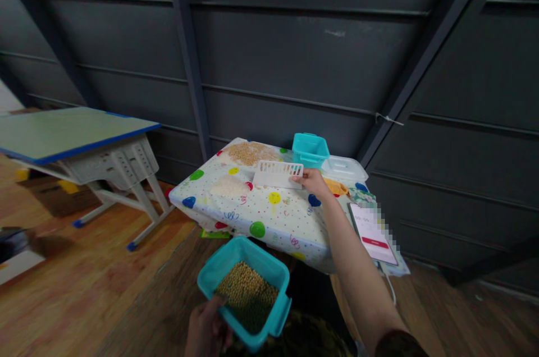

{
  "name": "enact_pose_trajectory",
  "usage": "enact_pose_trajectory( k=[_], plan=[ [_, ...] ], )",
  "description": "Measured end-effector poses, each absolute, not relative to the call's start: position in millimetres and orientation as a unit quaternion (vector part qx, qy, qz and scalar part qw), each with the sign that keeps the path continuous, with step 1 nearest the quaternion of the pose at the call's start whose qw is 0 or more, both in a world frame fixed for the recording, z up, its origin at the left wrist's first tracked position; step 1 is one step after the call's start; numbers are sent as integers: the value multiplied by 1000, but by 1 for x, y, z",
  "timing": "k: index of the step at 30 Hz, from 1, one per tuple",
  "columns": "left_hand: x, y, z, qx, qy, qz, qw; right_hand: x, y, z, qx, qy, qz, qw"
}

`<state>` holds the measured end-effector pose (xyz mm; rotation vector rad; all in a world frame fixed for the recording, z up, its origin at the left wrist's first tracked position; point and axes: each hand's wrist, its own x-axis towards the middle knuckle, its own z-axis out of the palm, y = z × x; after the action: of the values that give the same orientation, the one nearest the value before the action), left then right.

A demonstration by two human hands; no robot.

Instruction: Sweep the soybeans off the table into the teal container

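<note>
My left hand (207,328) grips the near rim of a teal box (219,267) full of tan beans, held low in front of the table. My right hand (310,181) reaches out over the table and pinches the right end of a flat white slotted tray (275,174). The table carries a cloth printed with coloured dots (269,216). On the cloth lie a brown pile of grain (250,152) at the back and a white pile of rice (229,186) nearer the left.
A second teal box (310,149) and a clear lidded container (344,168) stand at the table's back right. A phone with a lit screen (373,233) lies at the right edge. A green-topped desk (63,132) stands left. Dark panelled wall behind, wooden floor below.
</note>
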<state>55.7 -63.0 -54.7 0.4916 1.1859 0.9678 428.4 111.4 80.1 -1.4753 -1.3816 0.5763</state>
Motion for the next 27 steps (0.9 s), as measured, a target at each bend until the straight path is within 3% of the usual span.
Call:
enact_pose_trajectory(
  k=[27],
  plan=[
    [60, -62, -45, 229, 524, 438, 694, 427, 92, 102, -586, -568, 302, 493]
  ],
)
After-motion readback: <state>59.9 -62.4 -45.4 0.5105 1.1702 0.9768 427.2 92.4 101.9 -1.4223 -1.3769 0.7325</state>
